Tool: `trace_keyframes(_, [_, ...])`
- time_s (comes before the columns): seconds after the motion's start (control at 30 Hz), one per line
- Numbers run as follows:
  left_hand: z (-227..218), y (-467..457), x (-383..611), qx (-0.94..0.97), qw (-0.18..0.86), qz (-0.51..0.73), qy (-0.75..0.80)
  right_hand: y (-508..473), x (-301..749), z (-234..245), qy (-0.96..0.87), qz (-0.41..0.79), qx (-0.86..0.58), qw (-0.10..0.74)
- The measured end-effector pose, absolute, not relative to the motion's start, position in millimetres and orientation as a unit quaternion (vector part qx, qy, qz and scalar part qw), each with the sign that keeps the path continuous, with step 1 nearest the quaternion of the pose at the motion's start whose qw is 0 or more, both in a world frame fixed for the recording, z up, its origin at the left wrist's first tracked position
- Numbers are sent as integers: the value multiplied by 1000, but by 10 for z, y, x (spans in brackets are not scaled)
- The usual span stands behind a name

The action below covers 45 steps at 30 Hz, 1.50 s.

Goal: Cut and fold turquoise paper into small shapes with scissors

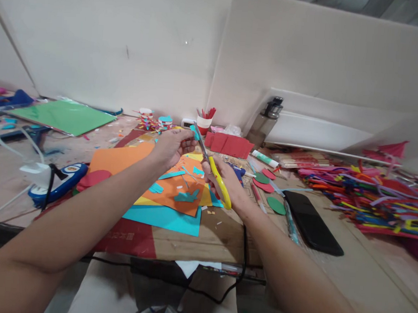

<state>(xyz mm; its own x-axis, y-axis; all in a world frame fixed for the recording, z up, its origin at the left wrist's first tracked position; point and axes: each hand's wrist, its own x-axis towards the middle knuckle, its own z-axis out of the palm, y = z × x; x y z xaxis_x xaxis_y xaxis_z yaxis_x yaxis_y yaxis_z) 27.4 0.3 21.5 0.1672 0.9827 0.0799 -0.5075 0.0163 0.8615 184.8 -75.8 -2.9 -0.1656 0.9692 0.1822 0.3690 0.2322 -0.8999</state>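
My left hand (174,147) pinches a small piece of turquoise paper (194,131) above the table. In my right hand (225,179) is a pair of scissors (219,180) with yellow handles, its blades pointing up beside that paper piece. Whether the blades touch the paper is hard to make out. Below both hands, orange paper (108,158) lies over yellow and turquoise sheets (165,219). Several turquoise cut-outs (186,195) and thin strips are scattered on the orange paper.
A black phone (311,223) lies at right, near a heap of colourful pipe cleaners (381,197). Red paper (229,145), a white-and-red cup of red sticks (204,123) and a bottle (265,122) stand behind. At left are a blue power strip (58,184) and a green sheet (63,116).
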Motion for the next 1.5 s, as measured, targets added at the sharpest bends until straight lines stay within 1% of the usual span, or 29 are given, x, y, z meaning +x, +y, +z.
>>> trace_keyframes(0.5, [197,8,274,408,645,580,285,-792,1828,-4,-662,376,-491,424])
trace_keyframes(0.93, [204,9,268,403,645,579,292,-786,1830,-5,-667,371,-494,416])
trace_keyframes(1.5, [263,-16,263,373,658,573,316,-733,1865,-45,-696,316,-503,403])
